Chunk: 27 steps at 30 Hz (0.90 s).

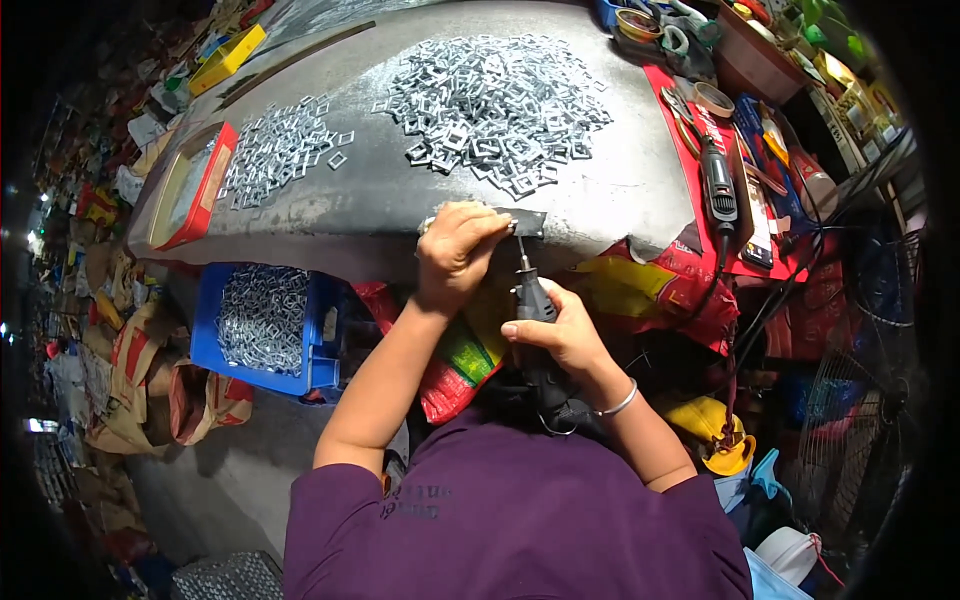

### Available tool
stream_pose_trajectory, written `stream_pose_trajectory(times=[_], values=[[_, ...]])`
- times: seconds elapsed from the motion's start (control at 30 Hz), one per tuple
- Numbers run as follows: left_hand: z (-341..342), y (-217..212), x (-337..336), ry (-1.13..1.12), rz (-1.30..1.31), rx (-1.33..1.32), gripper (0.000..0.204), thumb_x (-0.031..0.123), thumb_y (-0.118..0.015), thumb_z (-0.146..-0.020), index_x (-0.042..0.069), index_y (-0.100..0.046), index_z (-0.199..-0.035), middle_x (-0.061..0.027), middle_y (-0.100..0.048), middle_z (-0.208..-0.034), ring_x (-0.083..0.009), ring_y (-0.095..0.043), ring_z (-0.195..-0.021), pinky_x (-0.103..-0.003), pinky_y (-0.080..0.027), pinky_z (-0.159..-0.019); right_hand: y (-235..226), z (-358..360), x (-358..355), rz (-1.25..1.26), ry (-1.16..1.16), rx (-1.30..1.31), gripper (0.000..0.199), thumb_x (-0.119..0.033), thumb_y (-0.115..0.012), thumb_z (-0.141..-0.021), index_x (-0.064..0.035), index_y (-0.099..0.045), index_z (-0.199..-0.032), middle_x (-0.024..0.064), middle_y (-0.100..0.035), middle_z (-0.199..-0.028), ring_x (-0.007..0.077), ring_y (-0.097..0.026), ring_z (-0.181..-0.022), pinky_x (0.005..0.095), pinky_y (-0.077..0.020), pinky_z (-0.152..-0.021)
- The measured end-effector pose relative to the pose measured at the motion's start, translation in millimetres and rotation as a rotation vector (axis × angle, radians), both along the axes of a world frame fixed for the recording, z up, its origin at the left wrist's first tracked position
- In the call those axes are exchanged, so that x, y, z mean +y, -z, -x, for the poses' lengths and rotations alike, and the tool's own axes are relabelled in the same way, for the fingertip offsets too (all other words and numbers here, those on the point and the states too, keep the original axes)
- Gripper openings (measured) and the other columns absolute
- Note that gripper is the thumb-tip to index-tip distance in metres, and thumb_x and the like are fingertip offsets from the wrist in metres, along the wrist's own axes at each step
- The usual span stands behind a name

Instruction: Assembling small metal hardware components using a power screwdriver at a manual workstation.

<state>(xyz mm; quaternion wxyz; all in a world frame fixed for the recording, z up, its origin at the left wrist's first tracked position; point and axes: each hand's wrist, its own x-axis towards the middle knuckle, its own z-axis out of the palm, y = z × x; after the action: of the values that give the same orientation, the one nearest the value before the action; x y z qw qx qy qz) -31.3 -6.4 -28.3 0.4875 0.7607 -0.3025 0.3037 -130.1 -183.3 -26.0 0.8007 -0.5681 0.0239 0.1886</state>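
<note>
A: What is the left hand [462,243] doing?

B: It is resting at the near edge of the grey, smooth-topped table [600,215], its fingers curling narrowly and pinching a small, shiny, silver-coloured metal piece [511,226]; I cannot tell its shape, since the fingers are covering most of it

A: And the right hand [565,330]?

B: It is wrapping around a black, cylindrical rotary tool [531,297], the thumb lying across the body. The slim metal tip is pointing to the far side, ending just beside the piece; I cannot tell whether they are touching

A: What is lying around them?

B: A large heap of silver-coloured, square metal frames [500,105] is spreading beyond the hands, and a smaller scatter of similar frames [275,150] is lying to its left, next to a red-walled, rectangular tray [208,190]

A: Anything nearer or to the right?

B: On the near left, a blue plastic crate [325,372] is holding more frames; on the right, a second dark rotary tool [718,185] is lying on a red cloth [682,140]
</note>
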Motion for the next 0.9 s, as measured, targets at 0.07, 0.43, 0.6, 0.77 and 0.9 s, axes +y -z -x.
stream_pose_trajectory(times=[0.07,0.43,0.6,0.77,0.9], values=[[-3,7,4,0.020,-0.001,-0.104,0.024,-0.006,-0.072,-0.080,0.004,-0.077,-0.101,-0.0059,-0.071,-0.095,-0.0239,-0.063,-0.087,-0.033,-0.052,-0.080,0,-1,4,0.002,-0.003,0.005,0.038,0.003,-0.074,-0.079,-0.0009,-0.060,-0.114,0.0070,-0.066,-0.080,0.0139,-0.060,-0.059,0.0252,-0.0503,-0.058],[-7,15,8,0.024,-0.052,-0.138,0.023,-0.004,-0.069,-0.083,0.005,-0.076,-0.103,-0.0059,-0.070,-0.097,-0.0243,-0.062,-0.091,-0.035,-0.051,-0.084,-3,-19,15,-0.023,0.035,0.125,0.039,0.004,-0.073,-0.080,-0.0011,-0.060,-0.116,0.0050,-0.066,-0.080,0.0122,-0.061,-0.065,0.0220,-0.0482,-0.060],[-7,16,6,0.002,-0.054,-0.150,0.022,-0.002,-0.068,-0.084,0.006,-0.075,-0.104,-0.0059,-0.069,-0.097,-0.0245,-0.061,-0.090,-0.036,-0.051,-0.083,-10,-21,11,-0.003,0.013,0.149,0.041,0.004,-0.073,-0.079,-0.0008,-0.060,-0.117,0.0044,-0.065,-0.080,0.0111,-0.059,-0.064,0.0216,-0.0476,-0.061],[-6,18,5,-0.024,-0.088,-0.172,0.024,-0.003,-0.068,-0.084,0.006,-0.075,-0.105,-0.0057,-0.068,-0.096,-0.0250,-0.061,-0.090,-0.036,-0.051,-0.082,-22,-18,13,0.049,0.022,0.113,0.041,0.004,-0.074,-0.078,-0.0010,-0.061,-0.117,0.0031,-0.063,-0.080,0.0099,-0.056,-0.064,0.0208,-0.0466,-0.062],[-4,16,5,-0.010,-0.073,-0.156,0.025,-0.004,-0.067,-0.084,0.006,-0.074,-0.105,-0.0060,-0.067,-0.096,-0.0254,-0.061,-0.089,-0.036,-0.051,-0.082,-13,-17,26,0.033,0.047,0.006,0.041,0.004,-0.074,-0.077,-0.0014,-0.061,-0.116,0.0020,-0.061,-0.080,0.0092,-0.054,-0.066,0.0198,-0.0449,-0.063]])
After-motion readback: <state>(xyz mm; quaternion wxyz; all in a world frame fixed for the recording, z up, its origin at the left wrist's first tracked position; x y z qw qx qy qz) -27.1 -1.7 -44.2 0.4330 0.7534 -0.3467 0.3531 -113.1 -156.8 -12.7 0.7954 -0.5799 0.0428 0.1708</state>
